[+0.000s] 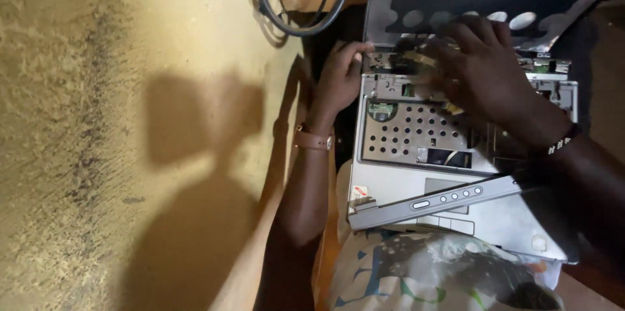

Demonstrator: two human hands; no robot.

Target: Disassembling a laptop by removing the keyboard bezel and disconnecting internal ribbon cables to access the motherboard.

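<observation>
Steadying the opened laptop [449, 174] on the lap, the left hand [338, 83] curls over its left edge while the right hand [478, 70], fingers spread, presses near the hinge – thin perforated metal plate [410, 132] looks stiff, sharp-edged, fragile – best gripped by the casing sides

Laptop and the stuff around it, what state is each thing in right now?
Laptop: opened up, keyboard off, perforated metal plate exposed.
Grey strip: loose, lying askew across the palm rest.
Screen: tilted back.
Cable: looped.
Left hand: gripping the hinge corner.
Right hand: fingers down near the hinge, blurred.
</observation>
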